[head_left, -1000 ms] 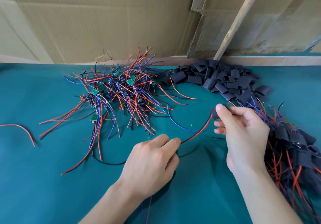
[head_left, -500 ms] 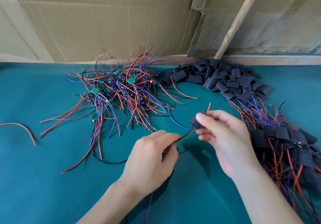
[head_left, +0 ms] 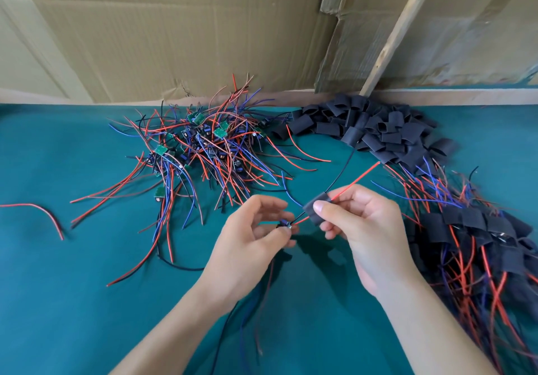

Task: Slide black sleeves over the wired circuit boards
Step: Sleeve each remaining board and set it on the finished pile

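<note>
My right hand [head_left: 369,226] pinches a black sleeve [head_left: 316,207] between thumb and fingers above the teal table. A red wire and a black wire run through the sleeve and stick out past it toward the back right. My left hand [head_left: 250,246] pinches a small wired circuit board [head_left: 285,225] at its fingertips, just left of the sleeve; the board is mostly hidden by my fingers. The sleeve sits on the wires, a short gap from the board. More wires hang down from my left hand.
A tangle of bare wired boards [head_left: 201,153] lies at the back left, a heap of loose black sleeves [head_left: 375,130] at the back right, and sleeved boards [head_left: 477,237] pile at the right. One loose red wire [head_left: 43,211] lies far left. Cardboard [head_left: 174,31] stands behind the table.
Both hands rose off the table. The right hand's sleeve has slid along the red and black wires toward the board in the left hand, and the wire ends now poke out beyond it.
</note>
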Demonstrator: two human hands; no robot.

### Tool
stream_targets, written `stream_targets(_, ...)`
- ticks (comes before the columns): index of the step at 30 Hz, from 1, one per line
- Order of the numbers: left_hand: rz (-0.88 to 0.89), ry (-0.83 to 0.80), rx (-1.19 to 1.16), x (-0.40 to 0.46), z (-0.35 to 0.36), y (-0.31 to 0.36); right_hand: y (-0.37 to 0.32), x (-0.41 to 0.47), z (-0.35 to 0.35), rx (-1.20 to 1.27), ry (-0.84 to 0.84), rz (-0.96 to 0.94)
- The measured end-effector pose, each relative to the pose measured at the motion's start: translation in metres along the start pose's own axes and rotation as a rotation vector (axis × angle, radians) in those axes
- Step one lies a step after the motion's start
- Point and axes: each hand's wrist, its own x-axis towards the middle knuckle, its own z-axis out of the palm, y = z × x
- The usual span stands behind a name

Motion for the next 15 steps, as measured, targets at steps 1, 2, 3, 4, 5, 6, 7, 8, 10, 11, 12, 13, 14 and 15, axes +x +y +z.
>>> stream_targets(1, -0.028, 0.004, -0.033, 0.0, 0.0, -0.001, 0.0, 0.0, -0.001, 0.009, 0.012, -0.003)
stream_targets(2, -0.052, 0.004, -0.061, 0.001, 0.0, -0.002, 0.0, 0.001, -0.001, 0.014, 0.021, -0.004)
stream_targets(3, -0.069, 0.004, -0.081, 0.001, -0.001, -0.003, -0.001, 0.001, -0.001, 0.017, 0.028, -0.004)
stream_targets(4, -0.081, 0.006, -0.095, 0.002, -0.002, -0.003, -0.001, 0.001, 0.0, 0.022, 0.032, -0.002)
stream_targets(5, -0.086, 0.009, -0.1, 0.002, -0.003, -0.004, -0.001, 0.0, 0.0, 0.029, 0.035, 0.001)
stream_targets(6, -0.083, 0.014, -0.091, 0.003, -0.004, -0.004, -0.001, 0.0, 0.0, 0.036, 0.038, 0.006)
stream_targets(7, -0.07, 0.019, -0.063, 0.003, -0.005, -0.004, -0.001, 0.0, 0.001, 0.033, 0.037, 0.009)
stream_targets(8, -0.05, 0.025, -0.027, 0.004, -0.006, -0.004, 0.0, -0.001, 0.003, 0.015, 0.028, 0.014)
stream_targets(10, -0.004, 0.023, 0.053, 0.004, -0.006, -0.003, 0.002, -0.003, 0.008, -0.043, -0.002, 0.036)
stream_targets(11, 0.016, 0.014, 0.095, 0.004, -0.006, -0.003, 0.004, -0.004, 0.011, -0.059, -0.01, 0.051)
stream_targets(12, 0.036, 0.005, 0.144, 0.004, -0.005, -0.003, 0.006, -0.005, 0.013, -0.069, -0.009, 0.065)
stream_targets(13, 0.059, -0.002, 0.197, 0.003, -0.005, -0.002, 0.007, -0.005, 0.013, -0.075, -0.004, 0.078)
stream_targets(14, 0.084, -0.003, 0.249, 0.003, -0.004, -0.001, 0.008, -0.005, 0.013, -0.078, 0.007, 0.091)
stream_targets(15, 0.11, 0.002, 0.293, 0.002, -0.004, -0.001, 0.009, -0.004, 0.013, -0.076, 0.019, 0.104)
